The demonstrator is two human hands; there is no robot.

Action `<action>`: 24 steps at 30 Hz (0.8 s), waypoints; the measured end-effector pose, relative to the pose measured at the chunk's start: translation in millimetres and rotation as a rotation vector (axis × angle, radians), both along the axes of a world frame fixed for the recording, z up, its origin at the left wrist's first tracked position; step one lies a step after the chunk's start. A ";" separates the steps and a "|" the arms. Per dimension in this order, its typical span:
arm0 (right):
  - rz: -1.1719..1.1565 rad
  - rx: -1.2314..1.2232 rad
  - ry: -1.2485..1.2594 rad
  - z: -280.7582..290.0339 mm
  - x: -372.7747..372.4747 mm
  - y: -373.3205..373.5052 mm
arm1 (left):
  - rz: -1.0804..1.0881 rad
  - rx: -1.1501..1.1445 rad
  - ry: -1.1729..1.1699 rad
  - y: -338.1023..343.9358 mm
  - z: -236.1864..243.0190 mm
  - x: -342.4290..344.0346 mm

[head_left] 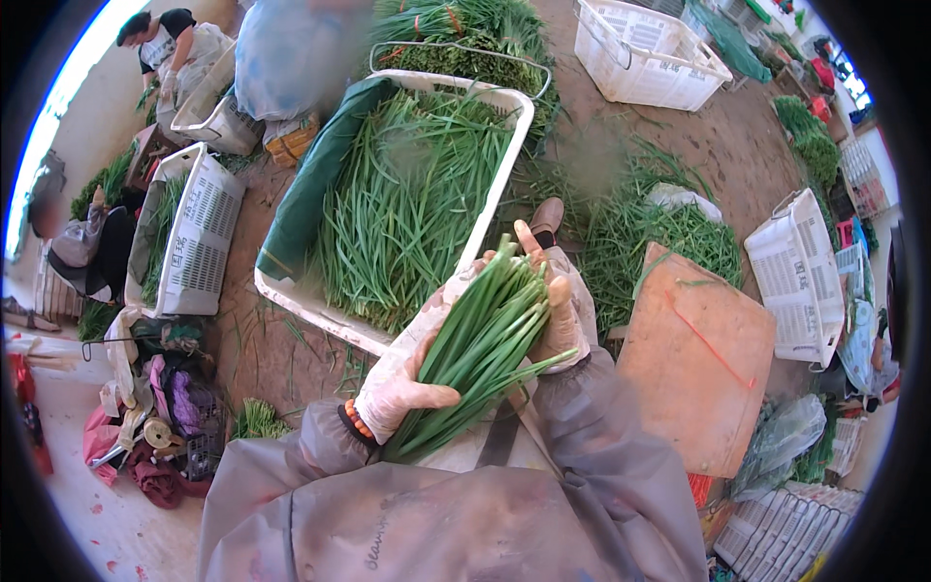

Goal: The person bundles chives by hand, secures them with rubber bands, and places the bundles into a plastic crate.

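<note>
A bunch of long green chives [475, 344] lies aslant in front of my body. My left hand [393, 393], in a thin pale glove, cradles it from the left, its thumb across the lower part and its fingers stretched along the far side. At the bunch's right side is my right hand [560, 320], gloved with bare-looking fingertips. Its thumb and a finger stand apart and point up beside the bunch's upper end; the other fingers are hidden. Just beyond my hands, a white plastic crate [364, 335] lined with green cloth [312, 194] holds many loose chives [407, 204].
Right of my knees lies a wooden board [693, 359] with a red string [713, 344]. Loose greens [669, 238] cover the floor beyond it. White crates [650, 58] stand around, and cloths and bags [160, 417] are piled left. Two people [175, 48] sit at the left.
</note>
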State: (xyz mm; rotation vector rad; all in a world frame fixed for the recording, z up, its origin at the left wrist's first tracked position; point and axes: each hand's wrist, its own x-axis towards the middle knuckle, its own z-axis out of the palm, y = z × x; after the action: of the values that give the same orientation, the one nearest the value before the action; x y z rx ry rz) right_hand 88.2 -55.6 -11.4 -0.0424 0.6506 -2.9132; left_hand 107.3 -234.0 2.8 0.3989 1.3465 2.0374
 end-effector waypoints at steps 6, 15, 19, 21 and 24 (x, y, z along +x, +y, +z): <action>0.026 -0.037 -0.047 -23.3 2.9 5.7 | 0.198 0.168 -0.464 28.1 8.7 -20.4; -0.111 -0.111 -0.256 -30.8 8.1 4.0 | 0.319 -0.524 0.087 25.2 -37.8 -11.6; -0.102 0.164 -0.157 -17.6 10.2 0.6 | 0.203 -0.807 0.264 26.6 -51.1 -16.6; -0.088 0.352 -0.212 -22.9 5.2 4.8 | 0.169 -0.642 0.326 27.8 -51.9 -18.7; -0.093 0.227 -0.228 -35.0 4.8 7.0 | 0.258 -0.634 0.317 25.5 -35.5 -20.4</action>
State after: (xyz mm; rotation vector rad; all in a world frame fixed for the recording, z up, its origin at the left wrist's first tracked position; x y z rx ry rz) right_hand 93.1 -48.6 -46.4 0.3494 0.9576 -2.8480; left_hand 86.9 -208.5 -32.8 0.2715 2.2361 1.6501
